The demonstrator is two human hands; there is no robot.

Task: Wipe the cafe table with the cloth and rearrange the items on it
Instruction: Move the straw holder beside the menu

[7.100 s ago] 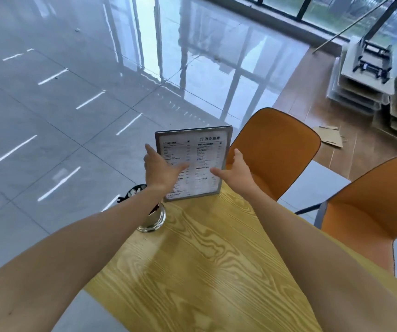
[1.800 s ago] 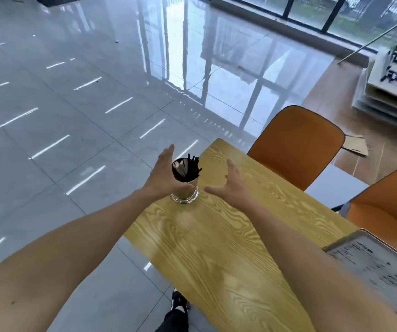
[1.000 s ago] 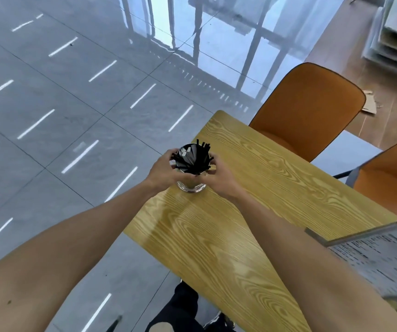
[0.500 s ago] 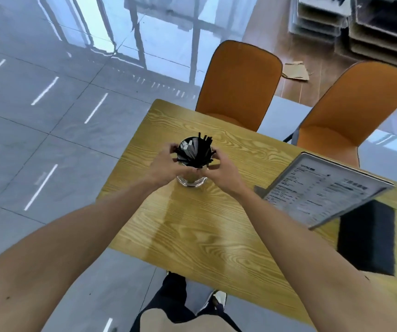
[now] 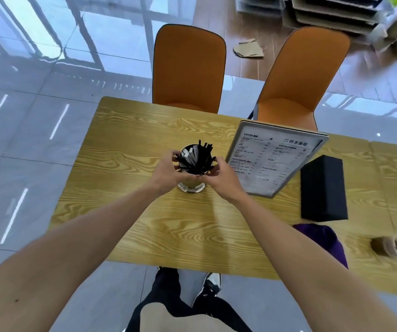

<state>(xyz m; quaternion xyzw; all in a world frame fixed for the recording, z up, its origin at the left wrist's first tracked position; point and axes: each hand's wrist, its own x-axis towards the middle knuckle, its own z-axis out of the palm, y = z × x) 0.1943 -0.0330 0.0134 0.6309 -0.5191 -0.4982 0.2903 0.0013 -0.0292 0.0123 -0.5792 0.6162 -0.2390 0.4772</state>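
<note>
A shiny metal cup (image 5: 192, 186) full of black straws stands on the yellow wooden table (image 5: 125, 144), left of centre. My left hand (image 5: 166, 173) grips its left side and my right hand (image 5: 221, 178) its right side. Just to the right, a framed menu stand (image 5: 274, 159) leans upright. A black box (image 5: 323, 188) lies right of the menu. A purple cloth (image 5: 322, 238) lies near the front edge, partly behind my right forearm.
Two orange chairs (image 5: 189, 68) (image 5: 305, 75) stand at the table's far side. A blurred paper cup (image 5: 389, 245) lies on its side at the right. Stacked trays and cardboard sit on the floor behind. My legs and shoes show below the near edge.
The menu was set down towards the right. Both hands then closed on the straw cup at the far left corner and brought it inward beside the menu.
</note>
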